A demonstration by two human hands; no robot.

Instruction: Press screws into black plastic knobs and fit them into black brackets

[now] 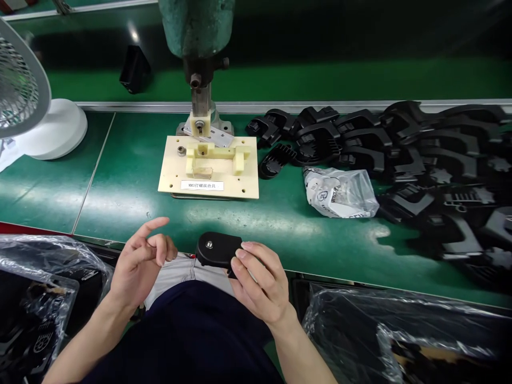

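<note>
My right hand (pixel 262 280) grips the right end of a black plastic part (pixel 222 249) with a rounded left end, held low near the front edge of the bench. A shiny screw (pixel 208 244) sits in the rounded end. To the left of the part is my left hand (pixel 146 253), apart from it, with the index finger stretched out and the other fingers loosely curled; no held object shows in it. Beyond both hands stands a cream fixture plate (pixel 170 170) with raised yellowish blocks, under the head of a green press (pixel 198 32).
Many similar black plastic parts (pixel 360 141) lie piled at the right. A clear printed plastic bag (pixel 340 193) lies beside them. A white fan (pixel 56 128) stands at the left. Plastic-lined bins (pixel 352 325) flank my lap. A black holder (pixel 134 69) is at the back.
</note>
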